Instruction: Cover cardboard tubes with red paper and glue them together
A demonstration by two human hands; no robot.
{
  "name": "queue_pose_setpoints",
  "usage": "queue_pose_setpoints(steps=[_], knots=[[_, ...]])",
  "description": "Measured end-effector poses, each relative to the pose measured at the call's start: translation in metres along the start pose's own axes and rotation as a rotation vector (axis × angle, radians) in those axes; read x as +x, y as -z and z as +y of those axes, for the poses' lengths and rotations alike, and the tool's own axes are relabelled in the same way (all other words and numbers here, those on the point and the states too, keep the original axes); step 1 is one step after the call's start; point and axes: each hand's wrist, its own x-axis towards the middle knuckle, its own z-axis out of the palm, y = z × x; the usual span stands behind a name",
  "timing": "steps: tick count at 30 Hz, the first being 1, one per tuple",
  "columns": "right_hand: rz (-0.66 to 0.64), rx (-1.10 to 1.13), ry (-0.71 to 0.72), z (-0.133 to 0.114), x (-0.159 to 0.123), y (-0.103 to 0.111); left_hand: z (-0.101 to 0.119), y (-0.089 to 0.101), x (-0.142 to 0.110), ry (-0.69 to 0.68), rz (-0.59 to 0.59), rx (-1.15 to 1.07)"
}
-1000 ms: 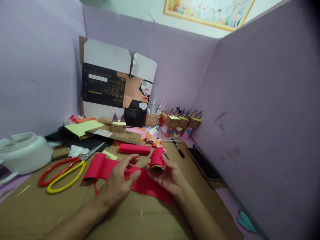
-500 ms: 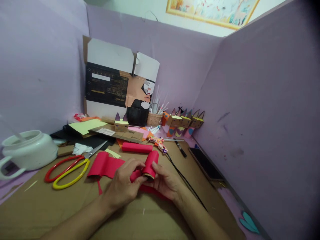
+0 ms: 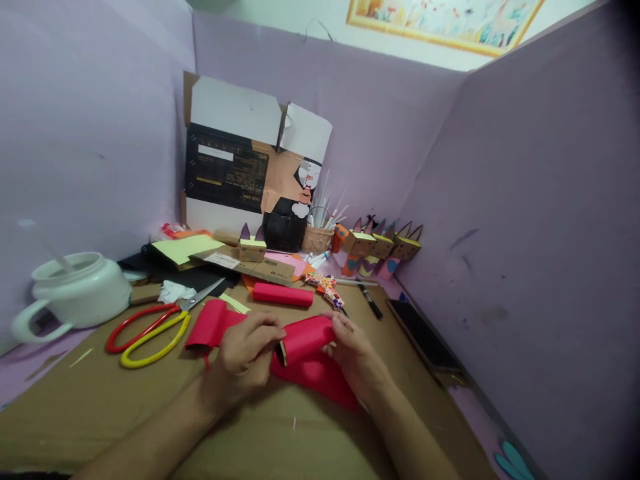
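Note:
My left hand (image 3: 245,360) and my right hand (image 3: 355,353) both grip a cardboard tube wrapped in red paper (image 3: 303,337), held sideways just above the brown cardboard work surface (image 3: 125,413). The left fingers pinch its near open end, the right fingers close on its far end. Under the tube lies a loose sheet of red paper (image 3: 320,377), curling up at its left end (image 3: 210,323). A second red roll (image 3: 283,294) lies just behind.
Red-and-yellow scissors (image 3: 150,327) lie to the left, a white pot (image 3: 75,293) beyond them. A black phone (image 3: 423,333), a marker (image 3: 371,301), paper-roll figures (image 3: 383,247), a basket of pens (image 3: 317,237) and a cardboard box (image 3: 240,167) line the back and right. Purple walls enclose the desk.
The red-wrapped tube went from upright in my right hand alone to lying sideways between both hands. My left hand rose off the red sheet and closed on the tube's end.

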Motion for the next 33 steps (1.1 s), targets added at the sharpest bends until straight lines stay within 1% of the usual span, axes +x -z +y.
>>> queue_pose_setpoints(steps=[2,5,7,9,11,12,13,14,16,18,19,20,22,23,26,29,31,33], knots=[[0.018,-0.06,0.019,-0.001,0.0,0.004,-0.001,0.002,-0.001,-0.033,-0.005,-0.003],[0.0,-0.105,-0.032,-0.001,-0.002,0.005,-0.003,0.003,-0.003,-0.074,0.005,0.011],[-0.053,-0.132,-0.074,-0.001,-0.005,0.002,-0.004,0.004,-0.004,-0.1,-0.019,0.022],[-0.14,-0.146,-0.106,-0.001,-0.007,-0.001,-0.003,0.004,-0.004,-0.116,-0.062,0.008],[-0.18,-0.135,-0.095,0.001,-0.008,-0.004,-0.002,0.004,-0.002,-0.106,-0.085,-0.031],[-0.166,-0.13,-0.065,0.002,-0.008,-0.004,-0.001,0.003,-0.001,-0.069,-0.084,-0.056],[-0.135,-0.135,-0.024,0.004,-0.008,-0.004,0.0,0.003,0.0,-0.003,-0.074,-0.088],[-0.098,-0.15,0.021,0.006,-0.007,-0.004,0.001,0.002,0.001,0.098,-0.064,-0.132],[-0.039,-0.191,0.092,0.01,-0.006,-0.003,0.004,0.0,0.004,0.38,-0.073,-0.267],[-0.018,-0.237,0.114,0.014,-0.006,-0.003,0.007,-0.002,0.007,0.657,-0.134,-0.443],[-0.017,-0.254,0.113,0.015,-0.006,-0.003,0.008,-0.003,0.008,0.762,-0.183,-0.536],[-0.018,-0.271,0.111,0.016,-0.007,-0.005,0.009,-0.004,0.009,0.835,-0.233,-0.619],[-0.016,-0.307,0.106,0.016,-0.01,-0.008,0.012,-0.006,0.01,0.903,-0.281,-0.716],[-0.011,-0.323,0.102,0.016,-0.011,-0.009,0.014,-0.007,0.01,0.913,-0.28,-0.726],[-0.01,-0.367,0.097,0.015,-0.014,-0.012,0.016,-0.009,0.011,0.92,-0.227,-0.67],[-0.046,-0.374,0.151,0.013,-0.013,-0.012,0.016,-0.009,0.012,0.923,-0.196,-0.671],[-0.056,-0.371,0.182,0.013,-0.012,-0.011,0.016,-0.009,0.013,0.904,-0.19,-0.656],[-0.045,-0.389,0.191,0.013,-0.012,-0.01,0.015,-0.009,0.013,0.891,-0.21,-0.654]])
